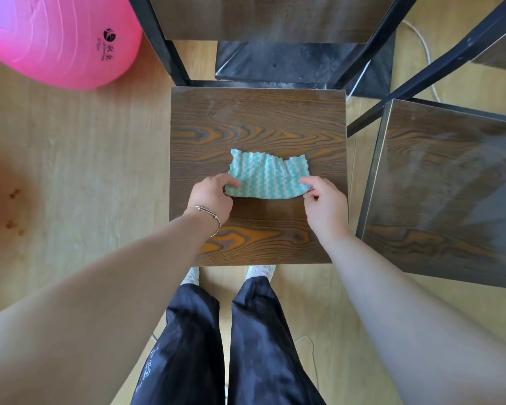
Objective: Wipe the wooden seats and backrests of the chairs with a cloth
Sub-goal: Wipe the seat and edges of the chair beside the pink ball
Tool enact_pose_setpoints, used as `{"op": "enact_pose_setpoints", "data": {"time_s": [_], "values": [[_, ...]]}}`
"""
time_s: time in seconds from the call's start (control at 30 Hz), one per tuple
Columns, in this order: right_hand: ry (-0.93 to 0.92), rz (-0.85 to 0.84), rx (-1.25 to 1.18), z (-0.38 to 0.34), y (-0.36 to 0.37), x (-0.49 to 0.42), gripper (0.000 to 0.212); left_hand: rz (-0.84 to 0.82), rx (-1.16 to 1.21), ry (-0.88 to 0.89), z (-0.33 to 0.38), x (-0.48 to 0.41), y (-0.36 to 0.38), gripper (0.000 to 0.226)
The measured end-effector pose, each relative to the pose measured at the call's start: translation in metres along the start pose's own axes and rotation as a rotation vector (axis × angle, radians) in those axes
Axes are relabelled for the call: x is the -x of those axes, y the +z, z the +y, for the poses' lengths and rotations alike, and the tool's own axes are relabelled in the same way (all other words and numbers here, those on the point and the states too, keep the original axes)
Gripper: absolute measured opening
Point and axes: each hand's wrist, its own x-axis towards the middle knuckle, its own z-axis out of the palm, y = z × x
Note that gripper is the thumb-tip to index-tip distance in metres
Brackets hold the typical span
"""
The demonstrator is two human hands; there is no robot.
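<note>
Wood floor point(85, 171), chair seat point(257, 118) up close: left hand point(212, 197) and right hand point(324, 206) each pinch a near corner of the teal cloth point(268, 176) lying mid-seat, probably spreading it flat to wipe. Just right stands the second seat point(444, 182) (pink ball point(56, 39) far left).

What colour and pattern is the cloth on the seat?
Teal-green cloth with white zigzag stripes; head view.
</note>
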Motion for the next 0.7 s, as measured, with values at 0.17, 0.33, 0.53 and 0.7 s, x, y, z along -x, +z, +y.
{"op": "enact_pose_setpoints", "data": {"time_s": [0.17, 0.33, 0.53, 0.7], "values": [[-0.088, -0.019, 0.100, 0.006, -0.013, -0.001, 0.012, -0.028, -0.202, 0.120, -0.005, -0.001, -0.008, 0.034], [0.180, -0.215, -0.108, -0.005, -0.052, -0.004, 0.005, 0.008, -0.126, 0.256, 0.000, 0.017, -0.036, 0.011], [0.387, -0.253, -0.447, -0.018, -0.071, -0.036, 0.010, 0.034, -0.045, 0.175, 0.023, 0.002, -0.053, 0.013], [0.391, -0.141, -0.185, -0.013, -0.039, -0.063, 0.013, 0.046, -0.187, 0.052, 0.013, -0.026, -0.043, 0.043]]}}
